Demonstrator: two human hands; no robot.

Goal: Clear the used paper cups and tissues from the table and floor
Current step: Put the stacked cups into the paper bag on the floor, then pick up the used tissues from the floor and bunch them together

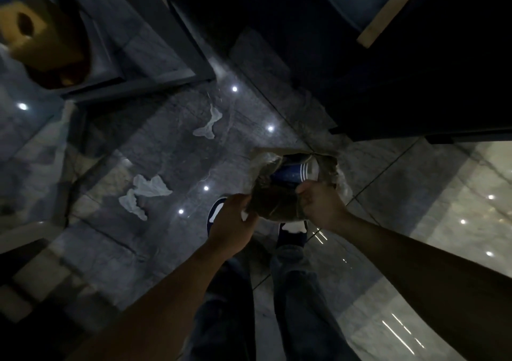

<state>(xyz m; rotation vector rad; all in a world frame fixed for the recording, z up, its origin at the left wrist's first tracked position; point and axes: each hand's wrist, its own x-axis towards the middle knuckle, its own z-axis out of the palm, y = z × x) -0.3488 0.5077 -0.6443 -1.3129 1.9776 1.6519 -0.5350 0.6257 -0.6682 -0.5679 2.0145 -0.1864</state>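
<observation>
**Bag held open w/ cup inside; tissues left on floor**

The person stands over a dark, glossy marble-tile floor (155, 150), both hands gripping a crumpled translucent plastic bag (277, 203) at about waist height. The left hand (235, 219) pinches the bag's near-left edge; the right hand (321, 205) is closed round the right edge. Judged purpose: pulling the two sides apart keeps the mouth spread so rubbish can drop in w/o fumbling.

Contents: one blue paper cup w/ white stripes (295, 172) lies on its side in the bag's mouth, bottom pointing right. Anything deeper in the bag is too dark to make out.

Still to collect: a crumpled white tissue (145, 194) on the floor left of the hands, and a second, thinner white tissue (209, 124) farther off, both well apart from the bag. A brown round container (41, 39) sits top-left, contents unclear. No surface w/ cups is visible, so the table part can't be judged.
</observation>
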